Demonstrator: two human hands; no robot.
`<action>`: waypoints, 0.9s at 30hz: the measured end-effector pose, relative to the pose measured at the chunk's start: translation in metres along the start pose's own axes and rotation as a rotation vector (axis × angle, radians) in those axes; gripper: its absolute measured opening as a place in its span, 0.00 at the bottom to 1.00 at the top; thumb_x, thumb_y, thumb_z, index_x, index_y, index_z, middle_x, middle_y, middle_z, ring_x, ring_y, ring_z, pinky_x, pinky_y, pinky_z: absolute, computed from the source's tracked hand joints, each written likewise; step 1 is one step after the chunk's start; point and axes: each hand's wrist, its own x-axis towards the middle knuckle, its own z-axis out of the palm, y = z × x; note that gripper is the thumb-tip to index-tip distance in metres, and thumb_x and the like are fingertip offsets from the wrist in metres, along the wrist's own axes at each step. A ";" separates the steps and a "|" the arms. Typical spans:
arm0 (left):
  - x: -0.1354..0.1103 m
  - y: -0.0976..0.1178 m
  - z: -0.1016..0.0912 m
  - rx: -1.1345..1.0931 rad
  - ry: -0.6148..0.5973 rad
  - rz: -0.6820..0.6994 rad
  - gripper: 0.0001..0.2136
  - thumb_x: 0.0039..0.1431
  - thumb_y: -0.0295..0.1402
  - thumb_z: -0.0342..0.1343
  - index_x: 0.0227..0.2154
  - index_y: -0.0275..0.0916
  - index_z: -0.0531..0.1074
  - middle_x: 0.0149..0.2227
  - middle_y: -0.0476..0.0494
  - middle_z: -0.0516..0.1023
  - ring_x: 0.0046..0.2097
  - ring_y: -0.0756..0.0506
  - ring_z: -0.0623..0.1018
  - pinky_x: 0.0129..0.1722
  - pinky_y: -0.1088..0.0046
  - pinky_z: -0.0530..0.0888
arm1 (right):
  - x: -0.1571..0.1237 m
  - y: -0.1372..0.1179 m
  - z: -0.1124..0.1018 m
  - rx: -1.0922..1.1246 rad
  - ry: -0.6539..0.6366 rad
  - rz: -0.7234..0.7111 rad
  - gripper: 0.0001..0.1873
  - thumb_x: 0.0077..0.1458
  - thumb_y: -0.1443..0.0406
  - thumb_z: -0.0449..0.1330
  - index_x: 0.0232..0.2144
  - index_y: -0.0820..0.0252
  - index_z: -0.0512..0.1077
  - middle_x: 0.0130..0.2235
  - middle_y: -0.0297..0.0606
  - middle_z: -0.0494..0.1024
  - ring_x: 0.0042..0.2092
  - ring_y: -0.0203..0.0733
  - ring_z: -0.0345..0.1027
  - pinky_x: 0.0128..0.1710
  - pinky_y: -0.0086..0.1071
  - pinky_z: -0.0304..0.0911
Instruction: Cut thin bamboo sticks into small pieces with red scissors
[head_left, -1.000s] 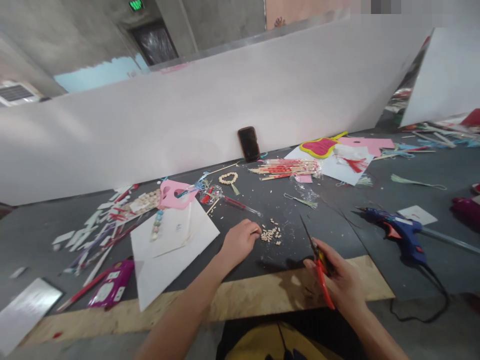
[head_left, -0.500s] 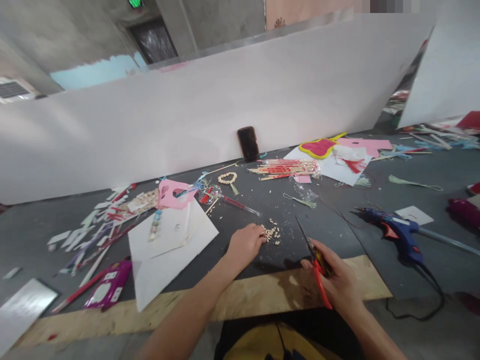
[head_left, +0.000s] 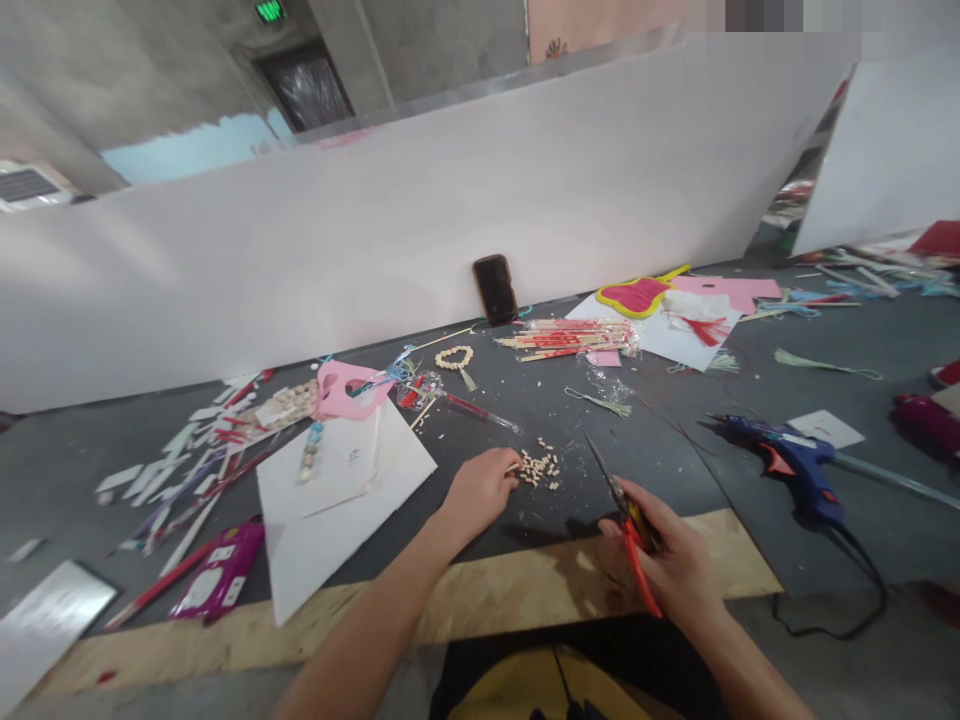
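Observation:
My left hand (head_left: 480,490) rests on the dark table mat, fingers curled and pinched at the left edge of a small heap of pale wooden beads (head_left: 541,468). What the fingertips hold is too small to make out. My right hand (head_left: 671,565) grips red-handled scissors (head_left: 626,520), blades closed and pointing up and away, just right of the beads. Both forearms reach in from the bottom edge.
A blue glue gun (head_left: 787,462) with its black cord lies to the right. White card sheets (head_left: 341,500) and paper scraps lie left, a magenta packet (head_left: 221,580) nearer. A phone (head_left: 495,288) leans on the white partition. Sticks in plastic (head_left: 570,338) and pink cut-outs sit farther back.
My left hand slid a little to the right onto the bead heap, then drew slightly back. The right hand with the scissors shifted slightly left and nearer.

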 end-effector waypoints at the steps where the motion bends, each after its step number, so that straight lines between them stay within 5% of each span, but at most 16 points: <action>1: -0.001 -0.001 -0.001 -0.002 0.007 -0.004 0.08 0.57 0.26 0.51 0.39 0.42 0.70 0.40 0.46 0.77 0.43 0.45 0.75 0.42 0.72 0.67 | 0.000 0.000 0.000 -0.003 -0.002 -0.004 0.20 0.52 0.56 0.58 0.46 0.57 0.71 0.39 0.40 0.79 0.37 0.42 0.74 0.35 0.30 0.69; 11: 0.006 0.009 0.005 -0.017 -0.001 -0.004 0.08 0.60 0.30 0.48 0.32 0.41 0.72 0.36 0.45 0.75 0.41 0.45 0.75 0.40 0.73 0.67 | 0.001 -0.001 0.000 -0.006 -0.006 0.010 0.22 0.52 0.54 0.58 0.46 0.58 0.71 0.39 0.40 0.79 0.36 0.42 0.74 0.36 0.31 0.69; 15: 0.003 0.009 0.003 -0.054 0.030 -0.026 0.08 0.60 0.32 0.48 0.38 0.41 0.71 0.37 0.45 0.75 0.42 0.45 0.75 0.41 0.72 0.68 | 0.000 -0.001 0.000 -0.006 -0.007 0.012 0.21 0.51 0.54 0.58 0.46 0.58 0.71 0.39 0.40 0.79 0.36 0.41 0.74 0.35 0.31 0.69; 20: -0.013 0.015 -0.008 -0.506 0.142 -0.068 0.18 0.63 0.40 0.42 0.49 0.38 0.68 0.42 0.42 0.76 0.42 0.46 0.74 0.41 0.73 0.69 | 0.000 0.001 0.001 -0.033 -0.011 0.000 0.20 0.53 0.55 0.57 0.47 0.57 0.70 0.39 0.40 0.78 0.37 0.42 0.74 0.36 0.31 0.69; 27: -0.033 0.039 -0.015 -1.007 0.135 -0.103 0.18 0.60 0.43 0.48 0.46 0.37 0.71 0.30 0.45 0.76 0.26 0.51 0.67 0.29 0.75 0.65 | 0.002 -0.015 -0.007 -0.121 -0.208 -0.150 0.26 0.52 0.58 0.58 0.53 0.58 0.63 0.41 0.42 0.76 0.40 0.43 0.71 0.36 0.34 0.68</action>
